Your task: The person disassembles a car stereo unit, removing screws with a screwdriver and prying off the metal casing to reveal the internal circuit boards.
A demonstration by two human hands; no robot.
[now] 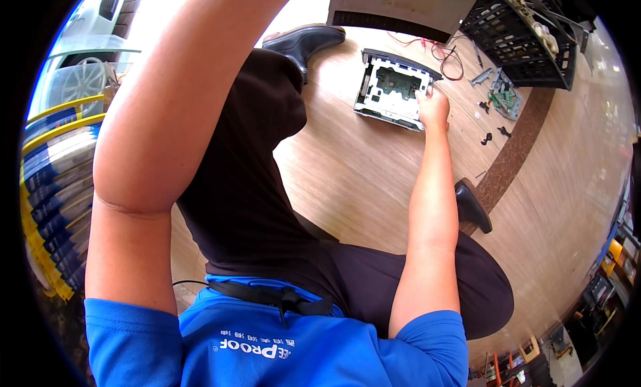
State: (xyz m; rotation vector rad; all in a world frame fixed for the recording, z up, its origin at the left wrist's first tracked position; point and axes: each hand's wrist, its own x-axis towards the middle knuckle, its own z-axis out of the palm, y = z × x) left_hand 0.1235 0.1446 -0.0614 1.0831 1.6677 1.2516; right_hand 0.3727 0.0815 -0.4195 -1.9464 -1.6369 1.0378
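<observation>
An opened electronic unit lies on the wood-patterned floor ahead of me. It has a white metal frame with cut-outs, a green circuit board inside and a black strip along its far edge. My right hand grips the unit's right side, with the thumb on the top and the other fingers mostly hidden behind the edge. My left arm reaches up and forward past the top of the picture, so the left hand is out of sight.
Beyond the unit stands a grey box-like panel. Red and black wires lie beside it. To the right are a black plastic crate, a loose green circuit board and small black parts. My boots flank the work.
</observation>
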